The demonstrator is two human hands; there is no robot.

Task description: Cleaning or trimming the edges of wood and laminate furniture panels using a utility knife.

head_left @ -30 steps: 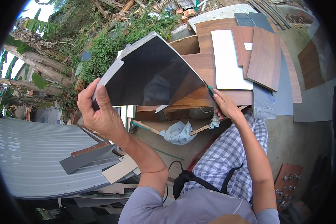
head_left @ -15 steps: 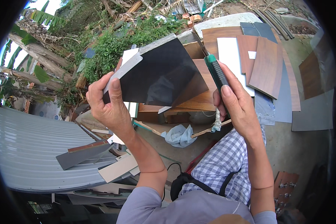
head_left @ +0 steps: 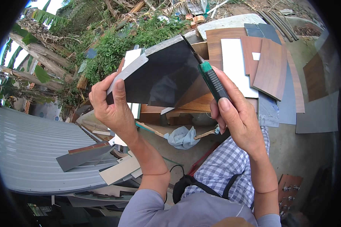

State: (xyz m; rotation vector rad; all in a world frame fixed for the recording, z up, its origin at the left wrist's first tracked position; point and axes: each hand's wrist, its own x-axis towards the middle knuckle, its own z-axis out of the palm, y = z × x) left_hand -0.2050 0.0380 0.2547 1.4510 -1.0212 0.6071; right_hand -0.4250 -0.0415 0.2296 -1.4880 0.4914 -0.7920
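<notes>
My left hand (head_left: 110, 102) is closed on a glossy black panel (head_left: 163, 77), gripping it by its left side, with the thumb on the dark face. A pale grey strip (head_left: 164, 44) runs along the panel's upper left edge. In my right hand (head_left: 236, 115) is a knife (head_left: 213, 81) with a green and black ribbed handle, its dark, narrow blade pointing up and left. The blade's tip lies at the panel's top right corner; whether it touches cannot be made out. The fingers wrap the handle, thumb on its near side.
Wood-grain boards (head_left: 269, 70), a white board (head_left: 236, 68) and grey sheets lie stacked ahead and right. A crumpled pale-blue cloth (head_left: 181, 137) hangs below the panel. Left is corrugated metal sheeting (head_left: 45, 151) with board offcuts (head_left: 119, 170) by it. Green plants (head_left: 117, 53) grow beyond.
My right hand has brought the knife left, so its blade now meets the panel's upper right corner in view. The panel and my left hand have shifted slightly right.
</notes>
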